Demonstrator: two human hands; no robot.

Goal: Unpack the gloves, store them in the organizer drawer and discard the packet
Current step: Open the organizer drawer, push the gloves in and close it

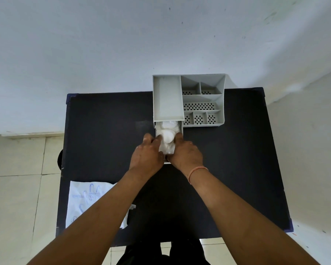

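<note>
A grey organizer (221, 96) stands at the far edge of the black table (107, 134). Its drawer (180, 124) is pulled out toward me below the left section. Pale translucent gloves (167, 133) lie bunched inside the drawer. My left hand (146, 153) rests on the drawer's left side, fingers curled onto the gloves. On the drawer's right side sits my right hand (186, 153), fingers pressing the gloves; a pink band circles its wrist. The flat white packet (84, 199) with blue print lies at the table's near-left corner, partly under my left forearm.
The organizer's right half has several small perforated compartments (199, 107). A white wall (122, 44) rises behind the table. Tiled floor (17, 188) shows at the left, and a dark round object (60, 159) pokes out past the table's left edge.
</note>
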